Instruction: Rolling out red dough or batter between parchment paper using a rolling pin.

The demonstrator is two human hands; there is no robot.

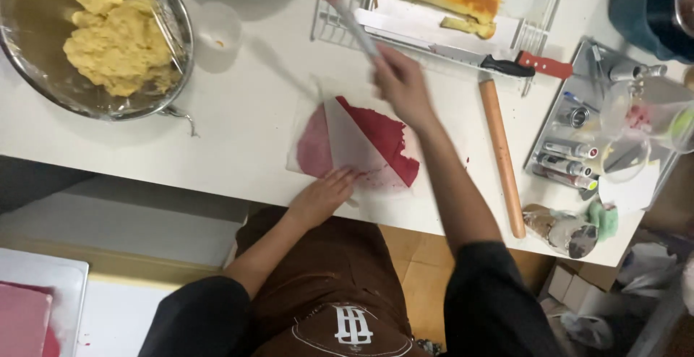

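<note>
Fingers of the left hand (323, 194) press flat, together, on the parchment sheet (352, 144) over red dough (383, 136); the right hand (401, 86) is clamped round a blurred spatula (340, 6).

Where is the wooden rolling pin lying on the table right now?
In the head view, the wooden rolling pin lies on the white table, just beyond the right hand, between the red dough sheet and the metal tray.

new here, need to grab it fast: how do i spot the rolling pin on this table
On the white table, look right of the red dough sheet that the right hand works. The rolling pin is a long plain wooden rod, lying beside the tray of small tubes.
</note>
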